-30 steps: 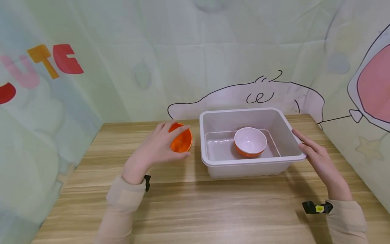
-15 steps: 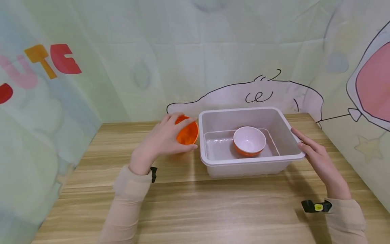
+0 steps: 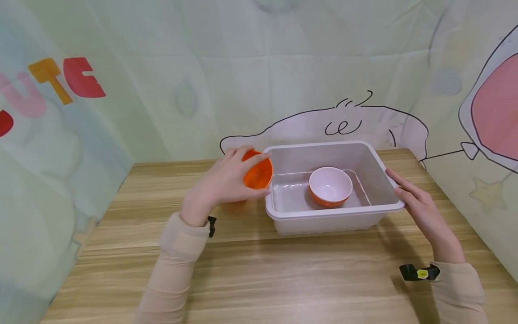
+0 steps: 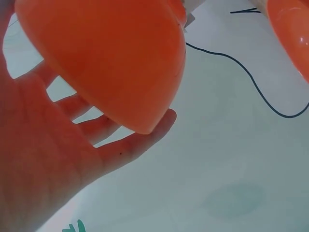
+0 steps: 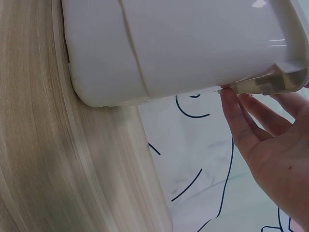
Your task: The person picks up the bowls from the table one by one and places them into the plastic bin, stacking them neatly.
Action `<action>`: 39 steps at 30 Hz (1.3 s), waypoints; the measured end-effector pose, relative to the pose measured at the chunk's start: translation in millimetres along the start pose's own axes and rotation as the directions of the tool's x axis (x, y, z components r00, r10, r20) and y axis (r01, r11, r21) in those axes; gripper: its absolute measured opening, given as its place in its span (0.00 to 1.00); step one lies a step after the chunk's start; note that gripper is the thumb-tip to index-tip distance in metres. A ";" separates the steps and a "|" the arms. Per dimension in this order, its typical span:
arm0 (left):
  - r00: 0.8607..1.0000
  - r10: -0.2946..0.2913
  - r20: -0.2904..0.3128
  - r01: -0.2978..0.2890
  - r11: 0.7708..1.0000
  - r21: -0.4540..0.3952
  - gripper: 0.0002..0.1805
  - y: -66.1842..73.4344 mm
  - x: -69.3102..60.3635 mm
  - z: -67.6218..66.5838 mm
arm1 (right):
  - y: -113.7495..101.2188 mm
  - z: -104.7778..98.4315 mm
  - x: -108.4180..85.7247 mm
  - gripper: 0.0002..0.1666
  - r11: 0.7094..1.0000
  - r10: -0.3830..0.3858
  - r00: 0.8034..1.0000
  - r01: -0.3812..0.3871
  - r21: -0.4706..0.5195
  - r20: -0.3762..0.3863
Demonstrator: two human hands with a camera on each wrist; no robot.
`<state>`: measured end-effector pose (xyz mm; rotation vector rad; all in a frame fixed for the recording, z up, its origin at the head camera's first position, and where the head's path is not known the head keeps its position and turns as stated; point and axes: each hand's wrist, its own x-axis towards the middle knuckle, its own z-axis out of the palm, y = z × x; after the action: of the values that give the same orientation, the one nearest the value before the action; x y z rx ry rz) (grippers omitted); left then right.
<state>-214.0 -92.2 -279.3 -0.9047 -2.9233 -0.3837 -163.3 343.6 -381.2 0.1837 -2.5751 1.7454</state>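
Note:
An orange bowl [image 3: 259, 173] is held by my left hand [image 3: 226, 180], tilted with its opening toward the tub, beside the tub's left rim. The left wrist view shows the orange bowl [image 4: 111, 58] with the fingers of the left hand [image 4: 63, 140] spread around it. Inside the light grey tub [image 3: 332, 215] stands another bowl [image 3: 330, 185], white inside and orange outside, upright. My right hand [image 3: 429, 216] rests at the tub's right rim; in the right wrist view, the fingertips of the right hand [image 5: 270, 135] touch the tub [image 5: 193, 48] under its rim.
The wooden table [image 3: 283, 274] carries the tub near its back edge. A printed cloth backdrop [image 3: 162, 90] stands behind the table and along both sides.
My left hand has moved right and a little up with the orange bowl, from left of the tub to its left rim. The right hand stays at the tub's right rim.

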 end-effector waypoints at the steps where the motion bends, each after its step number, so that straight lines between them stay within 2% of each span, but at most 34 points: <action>1: 1.000 -0.002 0.003 0.002 1.000 0.002 0.42 0.9 1.2 -0.6 | -0.2 0.1 0.0 0.30 1.000 0.002 1.000 -0.002 0.000 0.000; 12: 1.000 0.021 -0.009 -0.021 0.999 0.034 0.41 9.5 12.6 -7.5 | -0.4 -0.2 0.5 0.30 1.000 0.006 1.000 -0.006 -0.001 0.000; 19: 0.999 0.032 0.004 -0.032 0.999 0.011 0.40 17.1 19.0 -11.3 | 0.9 -0.8 -0.2 0.30 1.000 0.007 1.000 -0.007 -0.020 0.006; 24: 0.999 0.048 0.024 -0.048 0.999 -0.001 0.40 24.6 28.4 -13.0 | 1.9 -0.9 -0.2 0.30 1.000 0.004 1.000 -0.004 -0.013 0.004; 33: 0.996 0.073 0.052 -0.074 0.997 0.015 0.42 36.2 44.8 -12.6 | 1.8 -0.5 -0.5 0.30 1.000 -0.011 1.000 0.011 0.009 0.010; 39: 0.995 0.093 0.040 -0.094 0.996 0.006 0.42 41.5 52.2 -10.1 | 1.0 -0.6 0.1 0.30 1.000 -0.014 1.000 0.014 0.006 0.004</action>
<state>-234.0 -33.0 -253.8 -1.0558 -2.9021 -0.3526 -163.5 344.5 -381.8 0.2049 -2.5658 1.7503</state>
